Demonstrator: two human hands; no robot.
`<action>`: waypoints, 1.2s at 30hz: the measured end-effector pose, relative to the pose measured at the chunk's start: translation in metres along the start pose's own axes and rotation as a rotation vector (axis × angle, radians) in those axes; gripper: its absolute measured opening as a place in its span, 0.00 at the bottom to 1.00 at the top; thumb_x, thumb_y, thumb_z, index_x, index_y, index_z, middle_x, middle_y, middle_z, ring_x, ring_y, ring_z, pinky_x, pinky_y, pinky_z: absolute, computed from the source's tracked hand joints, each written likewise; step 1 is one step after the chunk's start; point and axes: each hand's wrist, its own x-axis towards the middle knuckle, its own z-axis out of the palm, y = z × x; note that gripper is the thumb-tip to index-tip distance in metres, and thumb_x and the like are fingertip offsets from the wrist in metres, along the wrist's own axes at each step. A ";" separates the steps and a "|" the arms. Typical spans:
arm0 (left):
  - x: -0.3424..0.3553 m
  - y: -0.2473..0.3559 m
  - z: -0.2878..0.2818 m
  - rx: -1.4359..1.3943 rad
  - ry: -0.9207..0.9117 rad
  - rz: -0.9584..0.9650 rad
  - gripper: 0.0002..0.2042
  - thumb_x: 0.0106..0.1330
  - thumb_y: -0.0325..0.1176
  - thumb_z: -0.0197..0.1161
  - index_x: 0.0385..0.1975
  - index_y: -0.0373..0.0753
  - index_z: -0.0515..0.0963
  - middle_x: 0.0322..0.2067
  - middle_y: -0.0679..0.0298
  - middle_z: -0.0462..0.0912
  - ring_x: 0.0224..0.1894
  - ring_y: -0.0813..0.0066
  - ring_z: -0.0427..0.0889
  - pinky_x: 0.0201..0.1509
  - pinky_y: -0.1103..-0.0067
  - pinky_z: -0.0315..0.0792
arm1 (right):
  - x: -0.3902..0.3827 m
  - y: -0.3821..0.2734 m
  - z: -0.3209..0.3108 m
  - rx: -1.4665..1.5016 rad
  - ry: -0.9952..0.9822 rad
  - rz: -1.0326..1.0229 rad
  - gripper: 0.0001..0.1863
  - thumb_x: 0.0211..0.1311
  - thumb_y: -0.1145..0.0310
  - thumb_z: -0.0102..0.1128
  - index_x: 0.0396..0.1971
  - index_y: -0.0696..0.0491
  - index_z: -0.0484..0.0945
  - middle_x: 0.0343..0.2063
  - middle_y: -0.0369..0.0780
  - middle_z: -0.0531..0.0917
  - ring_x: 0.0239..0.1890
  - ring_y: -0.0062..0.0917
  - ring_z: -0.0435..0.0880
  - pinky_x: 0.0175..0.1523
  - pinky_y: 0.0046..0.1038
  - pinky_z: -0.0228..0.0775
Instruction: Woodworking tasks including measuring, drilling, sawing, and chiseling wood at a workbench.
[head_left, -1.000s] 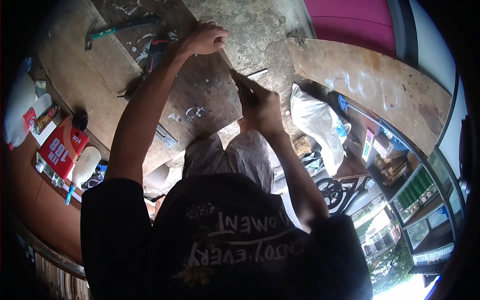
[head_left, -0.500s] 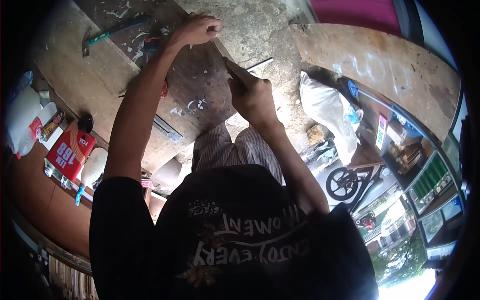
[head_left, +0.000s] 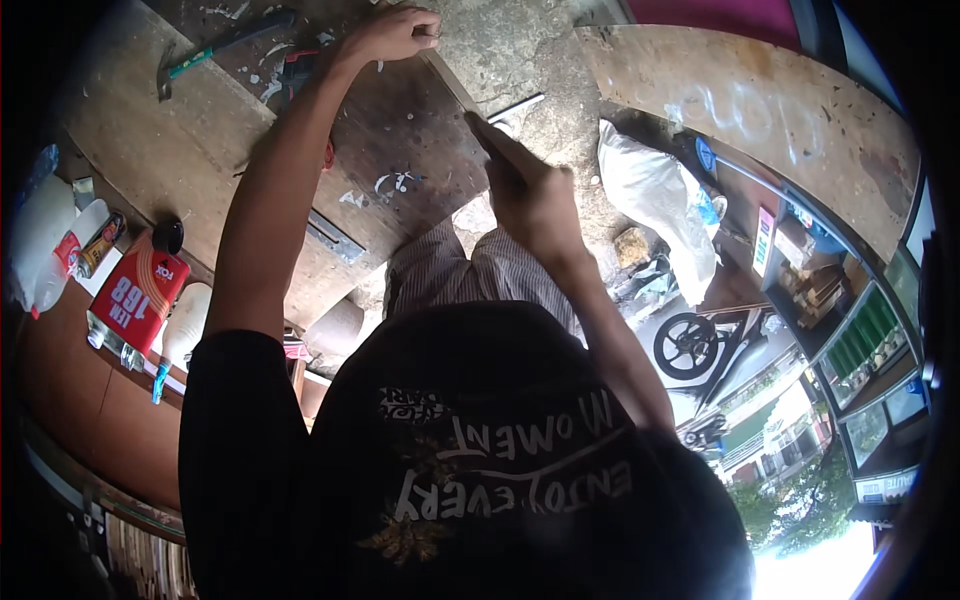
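narrow strip [head_left: 451, 82] slants from upper-left to lower-right.

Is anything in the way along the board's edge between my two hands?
Nothing visible stands between your left hand and right hand along the right edge of the board. The hammer lies off to the left.

Right hand [head_left: 537, 210] blurred, grip hidden; red-black tool [head_left: 299, 66] partly behind left forearm [head_left: 275, 190].
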 end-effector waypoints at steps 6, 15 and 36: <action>-0.002 -0.003 -0.001 0.100 0.027 0.048 0.10 0.64 0.37 0.66 0.29 0.41 0.73 0.30 0.62 0.81 0.39 0.60 0.81 0.44 0.63 0.71 | -0.114 -0.025 -0.060 -0.116 -0.029 0.030 0.28 0.64 0.85 0.55 0.64 0.50 0.79 0.50 0.43 0.89 0.34 0.21 0.91 0.33 0.23 0.79; -0.007 -0.006 -0.006 0.155 0.173 0.141 0.11 0.66 0.35 0.67 0.31 0.37 0.74 0.27 0.63 0.76 0.34 0.65 0.77 0.40 0.68 0.70 | -0.077 -0.019 -0.031 0.040 0.142 -0.121 0.30 0.64 0.80 0.60 0.65 0.42 0.78 0.31 0.52 0.88 0.22 0.41 0.87 0.28 0.36 0.80; 0.016 0.014 0.012 0.265 0.575 0.435 0.09 0.58 0.39 0.65 0.26 0.41 0.78 0.28 0.56 0.81 0.34 0.53 0.80 0.41 0.61 0.73 | 0.035 0.021 0.015 -0.019 0.097 -0.103 0.22 0.65 0.75 0.65 0.60 0.50 0.82 0.32 0.51 0.87 0.29 0.14 0.82 0.34 0.27 0.76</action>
